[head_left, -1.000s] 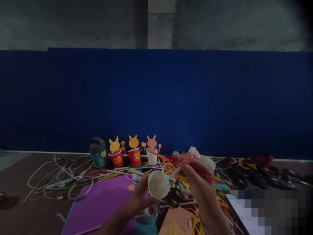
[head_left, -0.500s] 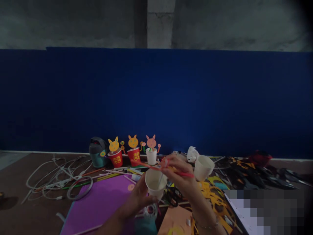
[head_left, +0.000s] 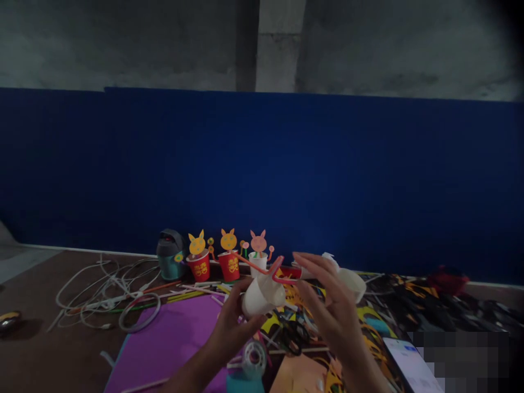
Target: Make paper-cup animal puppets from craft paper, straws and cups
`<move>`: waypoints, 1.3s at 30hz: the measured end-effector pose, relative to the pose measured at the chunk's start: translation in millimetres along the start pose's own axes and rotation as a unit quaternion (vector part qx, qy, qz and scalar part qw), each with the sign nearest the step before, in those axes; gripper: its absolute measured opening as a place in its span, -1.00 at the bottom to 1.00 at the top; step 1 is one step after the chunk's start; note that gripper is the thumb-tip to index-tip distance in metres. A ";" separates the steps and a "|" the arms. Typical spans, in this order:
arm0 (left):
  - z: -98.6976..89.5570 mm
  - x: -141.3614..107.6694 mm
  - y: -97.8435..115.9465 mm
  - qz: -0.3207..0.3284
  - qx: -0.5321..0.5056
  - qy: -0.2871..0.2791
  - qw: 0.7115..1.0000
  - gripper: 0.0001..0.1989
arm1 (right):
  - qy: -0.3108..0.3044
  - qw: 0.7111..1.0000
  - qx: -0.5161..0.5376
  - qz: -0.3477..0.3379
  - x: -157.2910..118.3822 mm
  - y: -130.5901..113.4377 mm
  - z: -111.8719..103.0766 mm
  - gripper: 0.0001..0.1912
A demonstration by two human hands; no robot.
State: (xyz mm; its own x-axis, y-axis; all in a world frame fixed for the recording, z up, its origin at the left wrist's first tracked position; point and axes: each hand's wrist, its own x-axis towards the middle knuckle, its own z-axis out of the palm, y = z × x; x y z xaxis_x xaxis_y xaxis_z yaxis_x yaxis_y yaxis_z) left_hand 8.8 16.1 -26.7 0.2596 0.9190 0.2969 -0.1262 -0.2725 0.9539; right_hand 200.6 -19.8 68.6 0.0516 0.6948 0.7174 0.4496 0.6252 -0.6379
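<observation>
Gripping the tilted cup (head_left: 256, 298), left fingers (head_left: 252, 324), with right fingers (head_left: 325, 272) open beside its rim (head_left: 281, 297).

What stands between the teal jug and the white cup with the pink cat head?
Two red cups, each topped with a yellow cat head, as the head view shows.

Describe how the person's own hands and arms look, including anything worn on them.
The left hand and the right hand are both bare, with five-fingered human shapes and no gloves. No sleeve shows on the visible part of either arm. The picture is too dim and soft to tell whether there are rings or anything around the wrists.
</observation>
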 end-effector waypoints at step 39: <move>-20.8 -2.7 -7.1 0.304 0.395 -0.015 0.867 -0.39 | -0.290 0.886 -0.347 0.105 -16.4 -11.1 17.2 -0.74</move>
State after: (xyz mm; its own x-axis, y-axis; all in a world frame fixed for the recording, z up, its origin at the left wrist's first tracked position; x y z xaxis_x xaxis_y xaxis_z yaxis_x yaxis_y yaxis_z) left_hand -10.9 21.5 -35.2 0.4019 0.5324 0.7450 0.4439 -0.8249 0.3500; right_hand 179.4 -32.0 59.1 -0.1783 0.9612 0.2106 0.9343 0.2325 -0.2700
